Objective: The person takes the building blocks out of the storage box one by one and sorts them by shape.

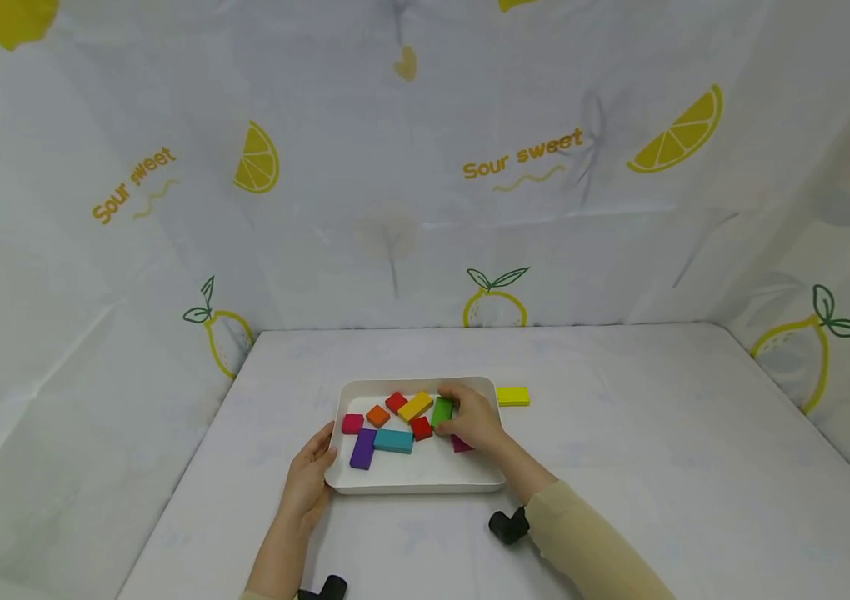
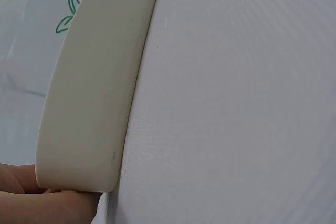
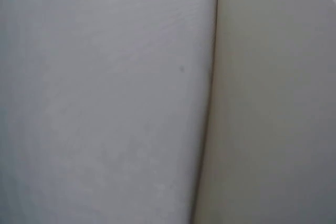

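A white tray [image 1: 425, 488] lies on the table with colored blocks in it. My left hand [image 1: 308, 477] grips the tray's left side; in the left wrist view its fingers [image 2: 50, 207] touch the corner of the tray wall [image 2: 89, 103]. At the tray's right part, my right hand [image 1: 473, 419] pinches a green block [image 1: 442, 412] between thumb and fingers. A magenta block [image 1: 461, 444] is partly hidden under that hand. Left of the green block are a yellow-orange block [image 1: 415, 407] and a red block [image 1: 421, 428]. Only the tray's outer wall [image 3: 273, 103] and tabletop show in the right wrist view.
Also in the tray are another red block [image 1: 396, 402], an orange block [image 1: 377, 416], a pink block [image 1: 352, 424], a purple block [image 1: 362, 449] and a teal block [image 1: 393, 442]. A yellow block [image 1: 512, 397] lies outside, by the tray's right edge. Lemon-print cloth [image 1: 365, 250] hangs behind.
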`<state>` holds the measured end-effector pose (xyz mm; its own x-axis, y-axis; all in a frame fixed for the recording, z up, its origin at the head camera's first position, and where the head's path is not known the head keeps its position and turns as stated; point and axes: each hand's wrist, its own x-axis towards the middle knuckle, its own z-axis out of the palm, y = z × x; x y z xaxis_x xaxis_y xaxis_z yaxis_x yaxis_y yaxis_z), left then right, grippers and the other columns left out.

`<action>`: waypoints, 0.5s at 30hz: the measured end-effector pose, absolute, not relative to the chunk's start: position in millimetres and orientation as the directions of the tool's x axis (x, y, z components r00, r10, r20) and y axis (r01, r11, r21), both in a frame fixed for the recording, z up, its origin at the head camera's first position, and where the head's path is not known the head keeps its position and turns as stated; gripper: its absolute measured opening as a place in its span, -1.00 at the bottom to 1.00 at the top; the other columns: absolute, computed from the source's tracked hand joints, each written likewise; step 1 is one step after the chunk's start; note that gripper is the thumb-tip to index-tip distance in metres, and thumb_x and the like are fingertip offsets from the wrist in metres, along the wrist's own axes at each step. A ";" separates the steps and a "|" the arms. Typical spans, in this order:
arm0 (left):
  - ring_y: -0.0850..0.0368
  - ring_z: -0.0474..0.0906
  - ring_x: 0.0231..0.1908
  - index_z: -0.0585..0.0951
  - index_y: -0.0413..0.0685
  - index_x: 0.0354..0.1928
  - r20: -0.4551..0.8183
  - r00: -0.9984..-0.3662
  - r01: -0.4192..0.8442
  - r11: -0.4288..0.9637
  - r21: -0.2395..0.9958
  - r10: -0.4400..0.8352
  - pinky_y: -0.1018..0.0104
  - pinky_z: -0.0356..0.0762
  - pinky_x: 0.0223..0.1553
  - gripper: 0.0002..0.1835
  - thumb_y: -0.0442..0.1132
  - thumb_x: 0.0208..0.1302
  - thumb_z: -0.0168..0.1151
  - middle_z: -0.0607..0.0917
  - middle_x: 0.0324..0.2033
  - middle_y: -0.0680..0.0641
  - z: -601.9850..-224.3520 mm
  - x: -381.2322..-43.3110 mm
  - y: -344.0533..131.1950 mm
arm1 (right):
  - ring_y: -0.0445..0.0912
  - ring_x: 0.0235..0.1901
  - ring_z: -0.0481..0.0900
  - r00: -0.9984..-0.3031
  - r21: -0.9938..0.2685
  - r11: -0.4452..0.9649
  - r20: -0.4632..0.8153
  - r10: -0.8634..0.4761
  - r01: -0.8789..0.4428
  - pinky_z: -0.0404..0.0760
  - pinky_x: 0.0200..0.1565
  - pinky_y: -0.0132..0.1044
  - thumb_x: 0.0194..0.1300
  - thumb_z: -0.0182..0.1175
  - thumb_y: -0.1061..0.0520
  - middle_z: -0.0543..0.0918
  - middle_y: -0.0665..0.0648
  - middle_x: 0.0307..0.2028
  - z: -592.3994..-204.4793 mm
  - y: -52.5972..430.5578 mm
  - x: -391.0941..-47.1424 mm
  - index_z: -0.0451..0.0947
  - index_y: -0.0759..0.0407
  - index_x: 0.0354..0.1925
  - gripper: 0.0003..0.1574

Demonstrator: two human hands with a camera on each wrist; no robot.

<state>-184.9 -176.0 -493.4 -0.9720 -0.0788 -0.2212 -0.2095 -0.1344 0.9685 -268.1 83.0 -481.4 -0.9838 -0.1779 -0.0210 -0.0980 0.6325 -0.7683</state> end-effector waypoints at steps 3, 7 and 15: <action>-0.25 -0.03 0.54 0.06 -0.25 0.53 -0.219 -0.973 -0.207 -0.136 0.969 -0.078 -0.12 0.06 0.53 -0.43 -0.43 0.52 -0.25 0.02 0.54 -0.34 -493.1 -185.4 -176.1 | 0.10 0.28 0.47 -0.984 -0.767 0.633 -0.019 -0.180 -0.101 0.46 0.37 0.02 0.04 0.49 0.23 0.57 0.18 0.25 -479.8 82.7 -267.9 0.50 0.19 0.25 -0.22; -0.25 -0.02 0.54 0.06 -0.23 0.53 -0.221 -0.972 -0.208 -0.138 0.968 -0.080 -0.12 0.07 0.53 -0.43 -0.43 0.53 -0.25 0.03 0.54 -0.34 -493.2 -185.9 -175.7 | 0.09 0.27 0.48 -0.984 -0.765 0.635 -0.010 -0.177 -0.106 0.49 0.35 0.01 0.05 0.49 0.23 0.57 0.19 0.26 -479.0 82.7 -267.6 0.48 0.19 0.27 -0.20; -0.25 -0.03 0.54 0.06 -0.24 0.53 -0.222 -0.971 -0.210 -0.130 0.969 -0.085 -0.11 0.06 0.54 -0.43 -0.42 0.53 -0.25 0.03 0.54 -0.34 -493.2 -185.7 -176.4 | 0.09 0.26 0.48 -0.984 -0.765 0.631 0.018 -0.176 -0.127 0.53 0.32 0.02 0.07 0.48 0.18 0.57 0.18 0.25 -472.1 83.9 -263.9 0.47 0.18 0.28 -0.20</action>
